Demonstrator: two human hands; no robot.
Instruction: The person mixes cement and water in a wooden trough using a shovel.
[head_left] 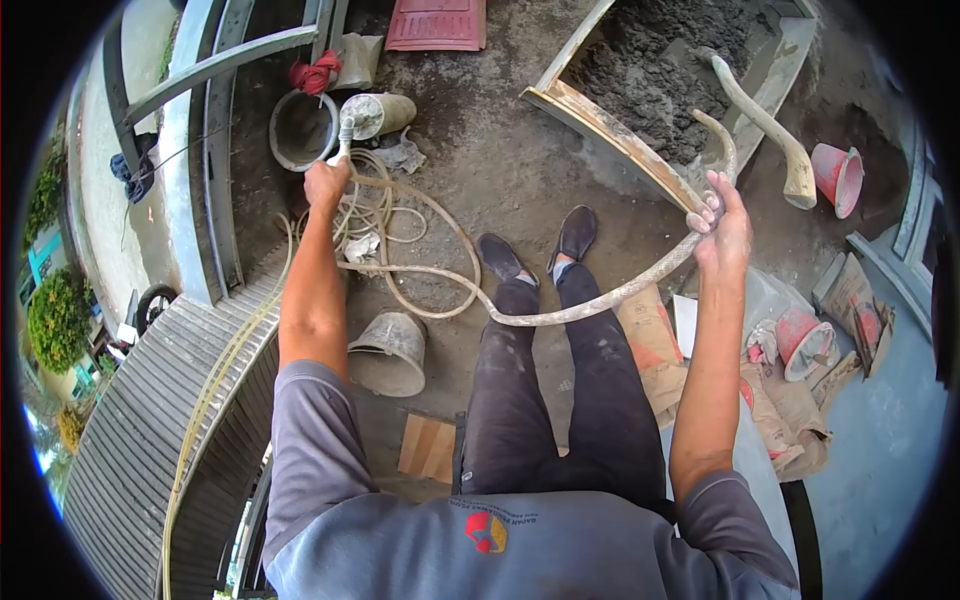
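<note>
At the upper left, my left hand is closed round a pale pipe fitting above the coiled hose. The whitish hose sags across in front of my legs and rises to my right hand, whose fingers are bent round it beside the mixing box's corner. Past that hand the hose end curves over the wet mortar in the wooden box. Loose loops of hose lie on the ground between my left hand and my shoes.
A grey bucket stands at the left below the loops; a round tub is beyond. Red buckets and torn cement bags lie at the right. A hoe handle leans over the box. Metal posts rise at the left.
</note>
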